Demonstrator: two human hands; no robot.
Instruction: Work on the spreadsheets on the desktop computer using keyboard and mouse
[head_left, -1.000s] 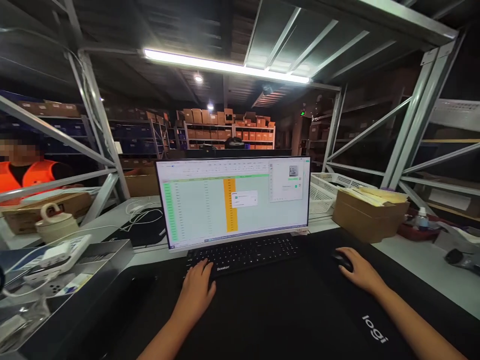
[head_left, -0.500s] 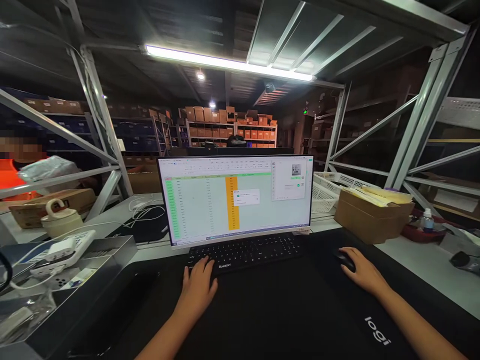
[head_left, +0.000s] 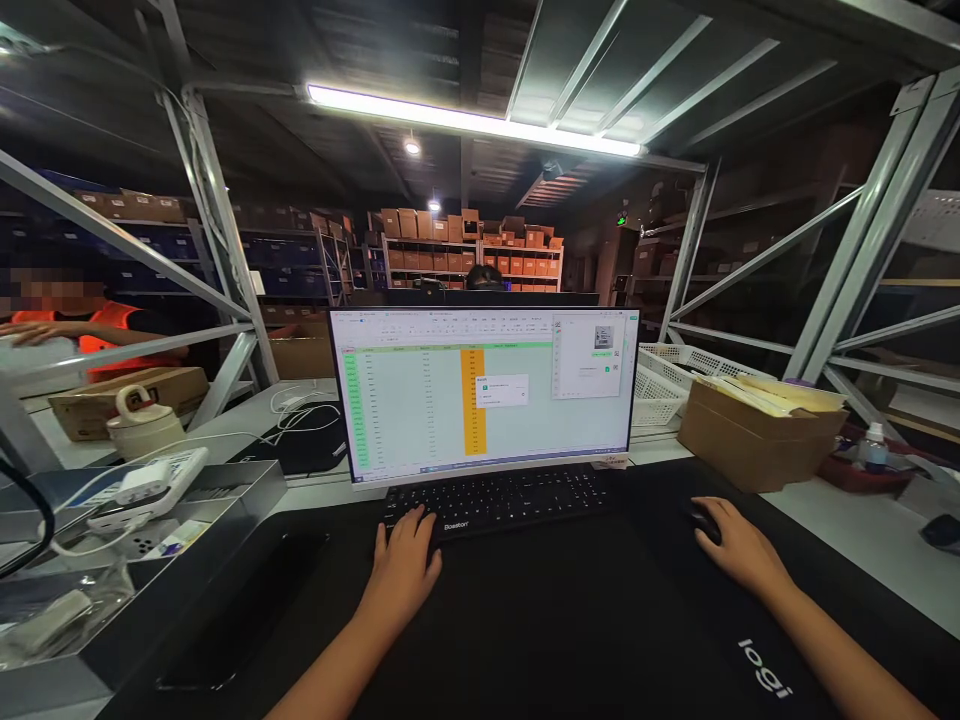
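Note:
My left hand (head_left: pixel 405 562) lies with its fingers spread at the left end of a black keyboard (head_left: pixel 510 500), fingertips on the lower left keys. Around a black computer mouse (head_left: pixel 705 521) my right hand (head_left: pixel 739 548) is curled, with part of the mouse hidden under the palm. Both rest on a large black desk mat (head_left: pixel 570 620) with a white logo. Behind the keyboard stands a monitor (head_left: pixel 405 400) with a spreadsheet, which has a green and an orange column. A small pop-up and a chat window overlap the sheet.
A phone-like black slab (head_left: pixel 247 610) lies left on the mat, beside a grey tray (head_left: pixel 180 560) with chargers and cables. An open cardboard box (head_left: pixel 757 440) of papers and white baskets (head_left: pixel 652 395) stand right. A person in orange (head_left: pixel 112 325) is at far left.
The whole view has shifted slightly, so things sit further right. At far left the person's arm now shows over the clear plastic bundle. My hands keep their places on keyboard and mouse.

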